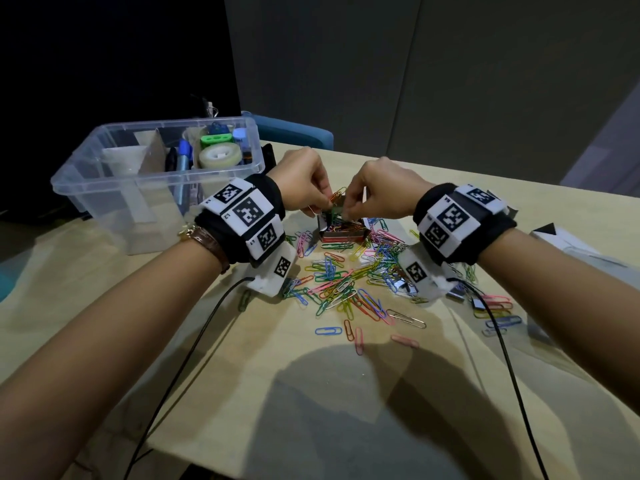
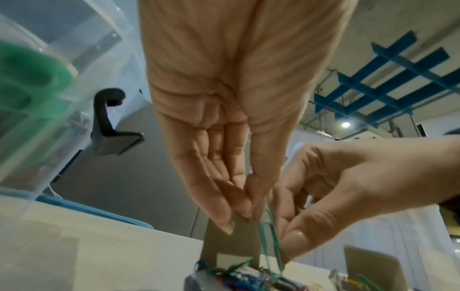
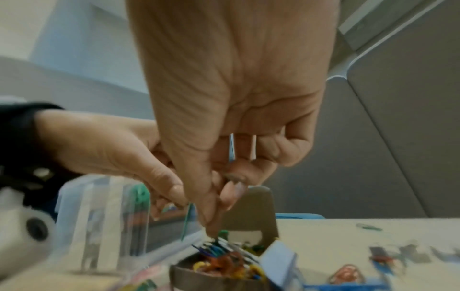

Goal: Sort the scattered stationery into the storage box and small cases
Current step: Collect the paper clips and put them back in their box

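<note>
A small open cardboard case [image 1: 341,234] full of coloured paper clips stands mid-table. Both hands hover just above it, fingertips together. My left hand [image 1: 317,206] pinches a green paper clip [image 2: 270,238] that hangs down into the case [image 2: 239,279], with orange clips [image 1: 337,197] tangled above. My right hand [image 1: 348,211] has its fingers curled and pinches the same tangle from the other side, its thumb [image 3: 211,226] reaching down to the case [image 3: 224,265]. Loose paper clips [image 1: 346,285] lie scattered in front of the case.
A clear plastic storage box [image 1: 104,188] at the back left holds tape rolls, pens and a green item. More clips [image 1: 498,308] and small binder clips lie at the right. A white box [image 1: 557,237] sits far right. Black cables run from both wrists.
</note>
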